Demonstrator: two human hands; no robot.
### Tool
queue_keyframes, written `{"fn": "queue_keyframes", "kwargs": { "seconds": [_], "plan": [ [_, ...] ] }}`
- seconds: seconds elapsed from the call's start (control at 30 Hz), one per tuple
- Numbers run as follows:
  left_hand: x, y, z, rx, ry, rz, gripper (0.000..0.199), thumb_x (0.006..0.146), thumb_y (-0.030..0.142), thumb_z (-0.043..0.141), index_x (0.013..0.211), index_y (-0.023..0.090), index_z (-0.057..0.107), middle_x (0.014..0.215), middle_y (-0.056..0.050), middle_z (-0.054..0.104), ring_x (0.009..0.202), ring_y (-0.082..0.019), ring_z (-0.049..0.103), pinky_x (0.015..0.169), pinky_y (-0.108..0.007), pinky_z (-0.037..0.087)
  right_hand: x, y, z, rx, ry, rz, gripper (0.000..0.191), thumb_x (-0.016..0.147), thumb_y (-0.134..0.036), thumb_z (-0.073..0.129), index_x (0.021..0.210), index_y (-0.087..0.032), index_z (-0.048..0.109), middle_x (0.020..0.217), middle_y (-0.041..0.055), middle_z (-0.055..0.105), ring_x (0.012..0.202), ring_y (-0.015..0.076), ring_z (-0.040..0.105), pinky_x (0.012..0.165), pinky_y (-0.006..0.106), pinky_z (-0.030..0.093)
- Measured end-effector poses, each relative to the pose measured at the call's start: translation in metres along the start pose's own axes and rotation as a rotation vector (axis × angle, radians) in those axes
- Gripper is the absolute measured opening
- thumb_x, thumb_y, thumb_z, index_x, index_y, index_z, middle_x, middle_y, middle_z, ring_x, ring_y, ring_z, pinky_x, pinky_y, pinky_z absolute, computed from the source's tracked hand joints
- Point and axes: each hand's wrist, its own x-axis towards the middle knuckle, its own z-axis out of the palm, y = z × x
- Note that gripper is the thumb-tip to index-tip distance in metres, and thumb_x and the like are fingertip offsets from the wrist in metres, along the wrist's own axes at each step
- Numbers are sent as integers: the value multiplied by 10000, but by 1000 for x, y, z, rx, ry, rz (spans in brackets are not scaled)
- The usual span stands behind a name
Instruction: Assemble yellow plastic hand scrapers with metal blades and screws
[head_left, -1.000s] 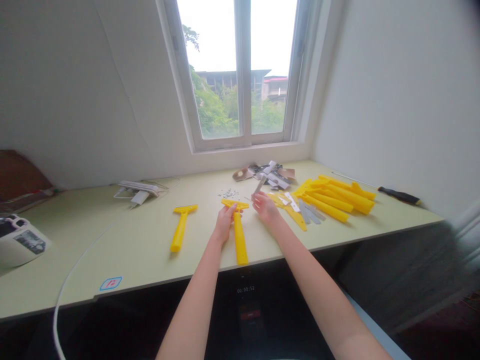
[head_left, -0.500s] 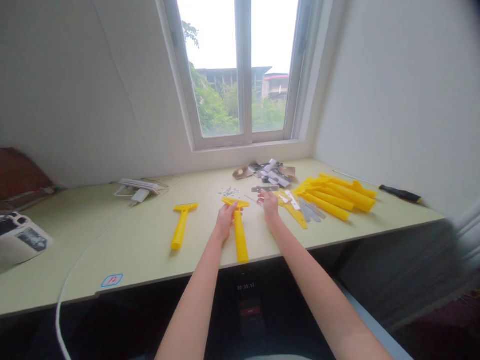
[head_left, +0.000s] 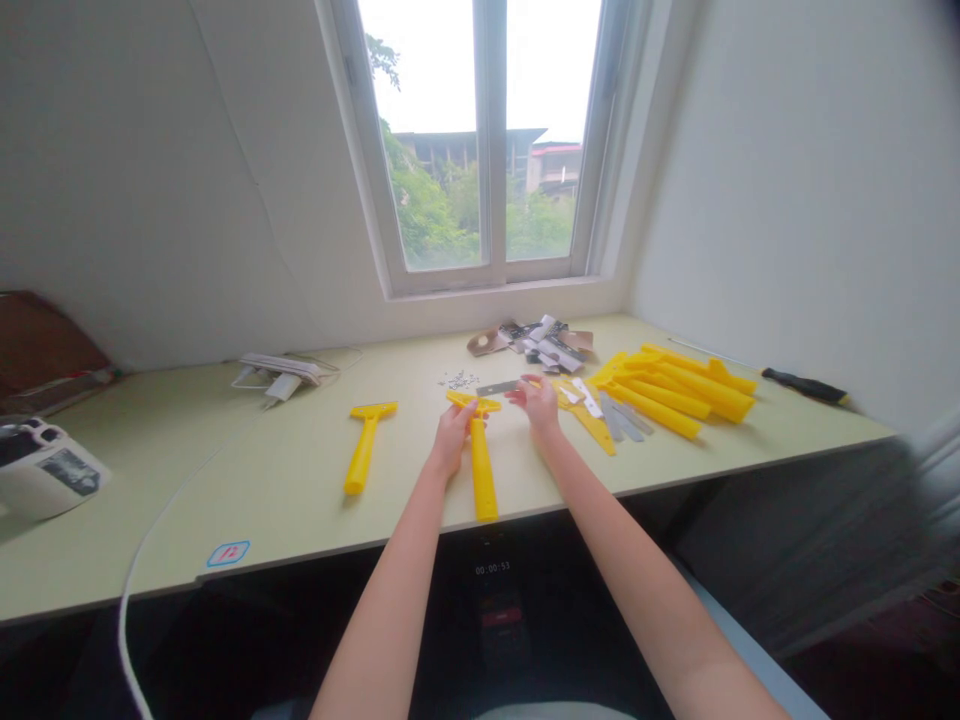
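The left fingers [head_left: 459,420] were curled around a yellow plastic scraper [head_left: 484,470], and the right fingers [head_left: 525,392] pinched a thin steel blade [head_left: 496,387], which could slip and nick skin if that light pinch loosened.

I read the scraper handle [head_left: 483,470] as glossy yellow plastic, the blade [head_left: 496,387] as smooth grey metal, the tabletop [head_left: 225,480] as matt.

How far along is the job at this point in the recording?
Early on, by the look of it. Done: one yellow scraper lies apart, though its edge is too small to judge. In hand: the left hand rests on a second scraper while the right hand holds a steel blade. Left: the heap of yellow scrapers, loose blades and small screws.
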Motion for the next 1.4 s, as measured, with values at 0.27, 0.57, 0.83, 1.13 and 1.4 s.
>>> {"fn": "queue_keyframes", "kwargs": {
  "seconds": [0.27, 0.57, 0.83, 1.13, 1.4],
  "plan": [
    [0, -1, 0, -5, -8, 21, 334, 675, 400, 607, 870, 129, 597, 736, -68, 631, 624, -135, 571, 625, -262, 423, -6, -3, 0, 179, -234, 132, 195, 547, -211, 663, 685, -184, 528, 698, -13, 615, 665, 123, 605, 717, 279, 461],
    [1, -1, -1, -54, -20, 53, 370, 656, 386, 618, 926, 134, 604, 847, -75, 637, 667, -135, 578, 686, -291, 436, -10, 4, 2, -80, -354, 67, 162, 528, -270, 678, 602, -156, 591, 651, 3, 604, 677, 129, 558, 703, 280, 423],
    [-1, 2, 1, -53, -35, 40, 324, 657, 357, 623, 896, 139, 609, 808, -48, 632, 619, -110, 563, 654, -267, 437, -20, -3, 4, -213, -381, 169, 206, 560, -303, 657, 642, -149, 549, 502, -48, 481, 420, 43, 382, 415, 190, 262],
    [0, 0, 2, -59, -39, 29, 294, 668, 366, 603, 828, 121, 588, 671, -23, 602, 550, -104, 546, 585, -248, 436, -21, -3, 5, -152, -411, 162, 204, 531, -282, 672, 626, -129, 578, 501, -31, 492, 420, 49, 383, 425, 214, 261],
    [2, 0, 2, -112, 132, 21, 265, 691, 369, 502, 731, 110, 539, 568, -34, 598, 460, -130, 546, 495, -255, 412, -22, -4, 5, -154, -490, 163, 144, 555, -240, 660, 578, -136, 563, 434, -63, 408, 401, 40, 339, 414, 210, 215]
  ]
}}
